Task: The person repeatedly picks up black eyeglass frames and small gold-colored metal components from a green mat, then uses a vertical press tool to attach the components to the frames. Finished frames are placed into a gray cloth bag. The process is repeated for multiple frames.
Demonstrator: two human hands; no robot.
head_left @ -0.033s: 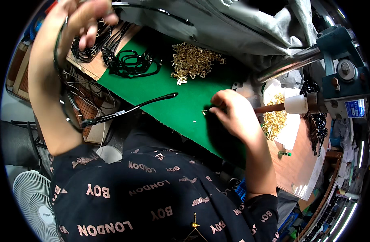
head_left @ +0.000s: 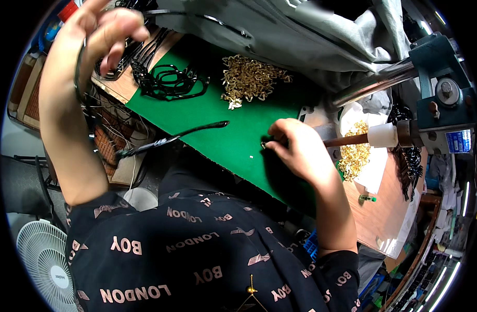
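My left hand [head_left: 111,31] is raised at the upper left, its fingers curled at one end of a black glasses frame [head_left: 177,136]. One temple of the frame stretches over the green mat [head_left: 217,148]; the other passes near the top, and the front lies along my forearm. The exact grip is blurred. My right hand [head_left: 295,148] is low over the mat, thumb and forefinger pinching a small shiny metal piece [head_left: 263,144]. A tiny pale bit [head_left: 251,156] lies just left of it. Beyond the hands is a pile of gold-coloured metal pieces [head_left: 251,80].
Black glasses frames [head_left: 171,83] lie heaped at the mat's far left. To the right, a machine [head_left: 441,93] reaches a brown rod [head_left: 347,140] towards my right hand. Under it, gold pieces [head_left: 355,153] rest on white paper. Grey cloth [head_left: 332,47] hangs behind; a fan [head_left: 46,260] stands lower left.
The glasses frame has shifted, its near hinge end moving right and up and blurring. My left hand has moved slightly left. My right fingertips have closed in over the small metal piece.
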